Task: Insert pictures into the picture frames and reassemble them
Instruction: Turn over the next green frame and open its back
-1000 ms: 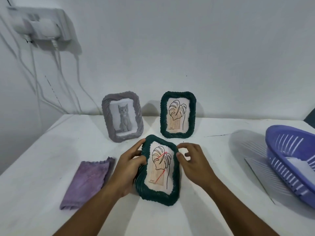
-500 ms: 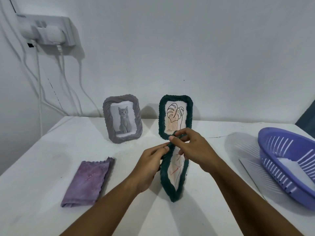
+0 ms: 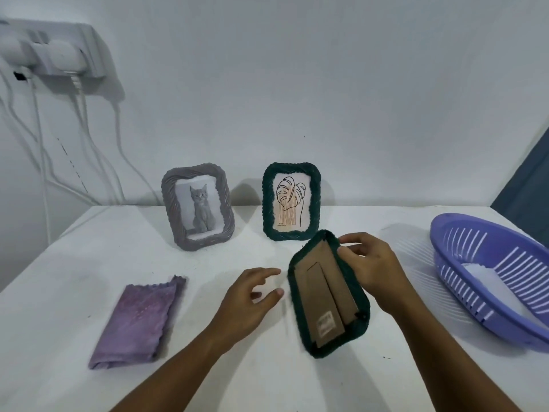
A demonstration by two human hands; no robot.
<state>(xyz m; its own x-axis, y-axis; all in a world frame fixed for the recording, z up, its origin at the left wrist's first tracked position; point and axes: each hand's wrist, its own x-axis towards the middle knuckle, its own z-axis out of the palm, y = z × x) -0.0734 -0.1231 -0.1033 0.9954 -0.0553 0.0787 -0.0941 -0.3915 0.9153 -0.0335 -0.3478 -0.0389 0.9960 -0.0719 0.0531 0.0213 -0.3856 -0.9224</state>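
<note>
Table (image 3: 89, 263): white, set against a white wall, carries everything listed. Basket (image 3: 481, 304): lilac plastic, slatted, at the right edge, something white inside. Cloth (image 3: 138, 319): purple, folded, lying flat front left. Grey frame (image 3: 198, 206): upright at the back, cat picture in place. Green frame, standing (image 3: 292, 201): upright just beside the grey one, leaf drawing in place. Green frame, in hand (image 3: 328, 292): near the table's middle front, back side up, tilted off the surface, brown cardboard backing (image 3: 312, 286) and its folded easel strut showing; whether its lower edge touches the table cannot be told. Right hand (image 3: 371, 263): fingers curled over the frame's upper right rim, thumb on the backing. Left hand (image 3: 252, 298): spread and holding nothing, hovering just beside the frame's left rim. Handling note: likely the backing is next to be checked or released; best to bring the left hand onto the far rim for support, keep pressure on the rim rather than the cardboard, and avoid creasing the strut.
</note>
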